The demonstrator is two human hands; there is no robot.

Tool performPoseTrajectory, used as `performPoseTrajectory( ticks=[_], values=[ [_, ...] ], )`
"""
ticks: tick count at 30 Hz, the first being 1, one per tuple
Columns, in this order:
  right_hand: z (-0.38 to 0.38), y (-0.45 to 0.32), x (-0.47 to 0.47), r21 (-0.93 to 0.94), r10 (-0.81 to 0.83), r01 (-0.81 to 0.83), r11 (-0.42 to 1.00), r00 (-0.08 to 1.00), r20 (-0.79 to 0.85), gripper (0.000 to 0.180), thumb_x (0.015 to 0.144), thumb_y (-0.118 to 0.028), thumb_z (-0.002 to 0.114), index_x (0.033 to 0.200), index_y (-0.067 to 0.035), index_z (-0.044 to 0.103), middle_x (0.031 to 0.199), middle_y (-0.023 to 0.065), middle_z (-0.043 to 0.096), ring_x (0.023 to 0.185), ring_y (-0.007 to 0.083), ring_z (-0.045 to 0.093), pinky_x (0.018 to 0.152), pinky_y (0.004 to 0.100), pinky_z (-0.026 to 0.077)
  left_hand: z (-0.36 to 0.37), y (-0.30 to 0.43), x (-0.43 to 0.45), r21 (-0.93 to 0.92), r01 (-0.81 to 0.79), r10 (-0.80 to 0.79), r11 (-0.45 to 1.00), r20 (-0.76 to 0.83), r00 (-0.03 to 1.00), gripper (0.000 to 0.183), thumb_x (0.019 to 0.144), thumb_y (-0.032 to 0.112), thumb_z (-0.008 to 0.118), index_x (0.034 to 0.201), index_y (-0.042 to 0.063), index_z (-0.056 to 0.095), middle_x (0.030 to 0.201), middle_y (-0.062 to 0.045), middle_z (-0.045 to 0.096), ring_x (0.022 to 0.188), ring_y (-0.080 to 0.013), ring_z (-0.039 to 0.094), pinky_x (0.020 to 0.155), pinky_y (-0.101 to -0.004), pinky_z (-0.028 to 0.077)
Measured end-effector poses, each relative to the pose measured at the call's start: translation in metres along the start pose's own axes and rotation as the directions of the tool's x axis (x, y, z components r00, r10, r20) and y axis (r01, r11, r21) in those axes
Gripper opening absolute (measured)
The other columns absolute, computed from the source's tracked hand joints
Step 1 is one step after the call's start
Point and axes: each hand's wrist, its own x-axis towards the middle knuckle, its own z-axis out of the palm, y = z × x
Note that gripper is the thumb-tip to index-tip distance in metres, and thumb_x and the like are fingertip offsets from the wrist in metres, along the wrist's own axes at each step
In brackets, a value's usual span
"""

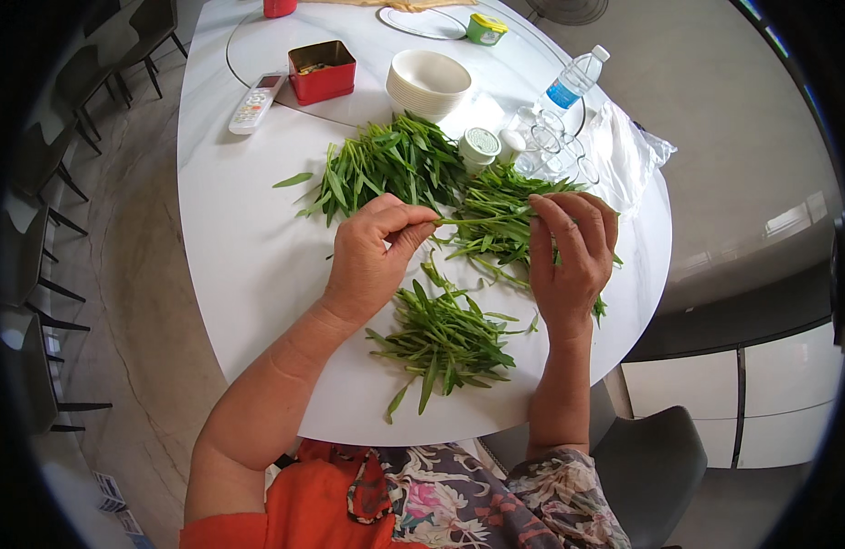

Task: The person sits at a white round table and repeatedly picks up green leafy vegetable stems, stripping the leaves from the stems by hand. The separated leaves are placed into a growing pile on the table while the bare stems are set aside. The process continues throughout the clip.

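Between thumb and forefinger, my left hand (378, 254) pinches one end of a green leafy stem (474, 221). The stem runs across to my right hand (575, 257), whose fingers hold its other end. Both hands are above the white table. Behind my left hand lies a heap of leafy greens (398, 161), probably water spinach. A second heap of greens (498, 209) spreads behind and beside my right hand, which partly covers it. Closer to my body, between my forearms, sits a smaller pile of greens (450, 336).
The white marbled table (258, 226) has a rounded edge. On it stand stacked white bowls (429, 86), a red tin (322, 74), a remote control (258, 104), a plastic bottle (573, 79), lidded tubs (479, 145), clear glasses (549, 134) and a plastic bag (621, 154). A grey chair (652, 466) stands at right.
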Motion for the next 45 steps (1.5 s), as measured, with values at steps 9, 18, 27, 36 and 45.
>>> performPoseTrajectory(
  ticks=[9,18,27,36,45],
  values=[
    [0.001,-0.005,-0.001,-0.051,-0.063,0.07,0.996,0.989,0.133,0.022,0.074,-0.006,0.074,0.095,-0.012,0.072,0.111,0.0034,0.063,0.112,0.0261,0.057,0.101,0.0444,0.041,-0.003,0.002,-0.001,0.071,-0.028,0.025,0.997,0.043,0.999,0.011,0.087,0.002,0.072,0.097,0.003,0.073,0.082,-0.003,0.061,0.074,-0.0122,0.057,0.065,-0.0249,0.047],
    [0.001,-0.009,-0.001,-0.021,-0.001,0.006,1.0,0.973,0.231,0.014,0.073,-0.01,0.075,0.086,-0.011,0.072,0.117,0.0034,0.061,0.12,0.0261,0.052,0.107,0.0465,0.036,-0.001,0.001,0.0,0.237,-0.217,0.219,0.947,0.018,0.976,0.014,0.081,-0.001,0.074,0.094,0.005,0.074,0.079,-0.005,0.061,0.07,-0.0171,0.058,0.06,-0.0283,0.048],
    [0.004,-0.004,-0.003,0.035,-0.004,-0.003,0.999,0.983,0.181,0.012,0.067,-0.003,0.073,0.076,-0.01,0.069,0.111,0.0026,0.065,0.112,0.0269,0.057,0.106,0.0467,0.039,-0.001,0.001,0.0,0.231,-0.207,0.196,0.951,0.069,0.978,0.01,0.084,0.002,0.074,0.093,0.003,0.073,0.076,-0.006,0.062,0.068,-0.0164,0.057,0.058,-0.0278,0.045],
    [-0.005,0.016,-0.012,0.816,0.646,-0.358,0.454,0.763,-0.025,0.011,0.101,-0.004,0.051,0.107,-0.003,0.06,0.102,0.009,0.067,0.085,0.0123,0.062,0.08,0.0261,0.05,0.006,-0.004,-0.005,0.023,0.042,-0.044,0.999,0.074,0.996,0.006,0.086,0.005,0.071,0.088,0.0,0.071,0.073,-0.007,0.06,0.06,-0.0167,0.056,0.055,-0.0288,0.045],
    [0.009,-0.017,-0.014,0.1,-0.115,0.097,0.99,0.972,0.203,0.022,0.08,-0.006,0.076,0.1,-0.01,0.068,0.071,0.0013,0.053,0.056,0.0169,0.052,0.05,0.0303,0.042,0.0,0.002,-0.005,0.056,0.205,-0.211,0.977,0.163,0.964,0.008,0.09,0.006,0.069,0.093,-0.001,0.073,0.081,-0.002,0.063,0.072,-0.0092,0.057,0.063,-0.0235,0.047]
  ],
)
